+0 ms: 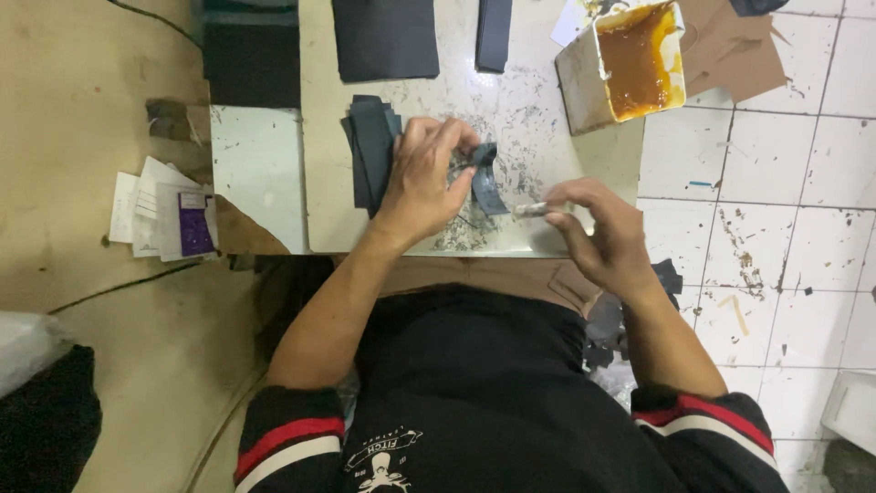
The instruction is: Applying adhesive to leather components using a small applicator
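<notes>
Left hand (pixel 422 178) pins a small dark strip (pixel 484 178) to the stained board (pixel 538 110), fingertips pinched on its curled end so the piece holds flat and steady for coating; strip sits near the board's near edge, just right of a stack of dark pieces (pixel 370 151). Right hand (pixel 598 228), fingers closed round a thin brush (pixel 534 210), tip aimed at the strip. Glue tin (pixel 630 64), open, amber inside, stands far right within the brush hand's reach; paper slips (pixel 160 215) lie far left.

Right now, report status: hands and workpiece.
Left hand pinching dark strip on board. Right hand holding small brush. Glue tin open, clear of hands.
</notes>
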